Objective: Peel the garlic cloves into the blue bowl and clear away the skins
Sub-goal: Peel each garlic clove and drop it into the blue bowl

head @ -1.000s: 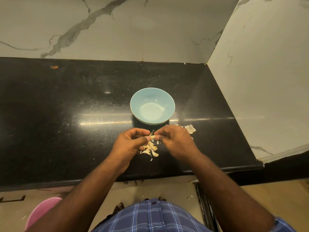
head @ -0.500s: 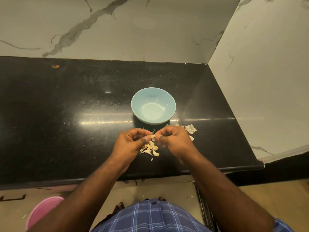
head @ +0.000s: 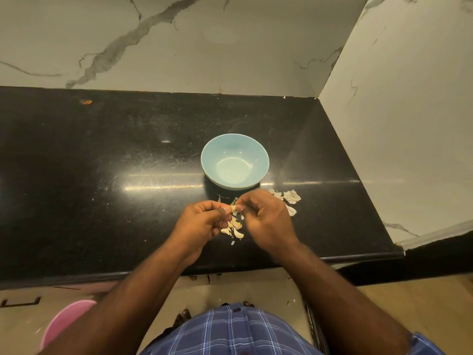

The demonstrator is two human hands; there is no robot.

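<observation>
Small pale garlic clove (head: 233, 207): pinched between left hand (head: 204, 221) and right hand (head: 265, 219), unchanged over the last second. Round pale-blue ceramic bowl (head: 210, 160): still empty. Peeling apparently just begun.

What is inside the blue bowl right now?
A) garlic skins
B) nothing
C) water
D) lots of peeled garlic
B: the blue bowl shows only its bare, shiny inside, while the garlic clove is pinched between the left hand and the right hand, and the loose skins lie on the counter beside the bowl.
</observation>
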